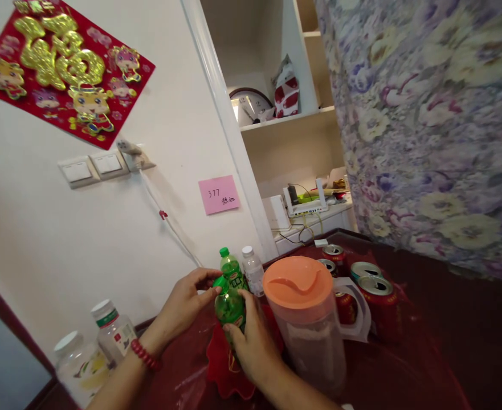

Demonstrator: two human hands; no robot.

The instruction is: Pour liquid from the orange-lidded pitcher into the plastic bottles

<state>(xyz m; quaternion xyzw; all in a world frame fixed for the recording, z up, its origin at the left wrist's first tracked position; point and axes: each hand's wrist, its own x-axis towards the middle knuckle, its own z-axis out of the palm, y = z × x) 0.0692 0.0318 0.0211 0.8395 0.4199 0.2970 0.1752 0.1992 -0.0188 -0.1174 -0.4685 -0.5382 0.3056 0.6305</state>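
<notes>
**Left hand (195, 293) on green plastic cap (220, 283), right hand (254, 339) on translucent green plastic bottle (230, 310)**

Bottle at frame center, slightly toward 6 o'clock, tilted. Left hand: thumb and fingers pinching cap. Right hand: curled round bottle body, thumb on near side. Scalloped red dish (216, 382) below it, on dark red surface (182, 378).

Clock positions from held bottle:
- 12: second green plastic bottle (233, 272), green cap, just behind.
- 1: clear bottle with white cap (253, 273).
- 2 to 3: opened metal drink cans (378, 302), mostly red.
- 4: clear plastic pitcher with orange lid (314, 347), near right hand.
- 8 to 9: two clear white-capped containers (114, 336), beyond left forearm with red bead bracelet (145, 354).
</notes>
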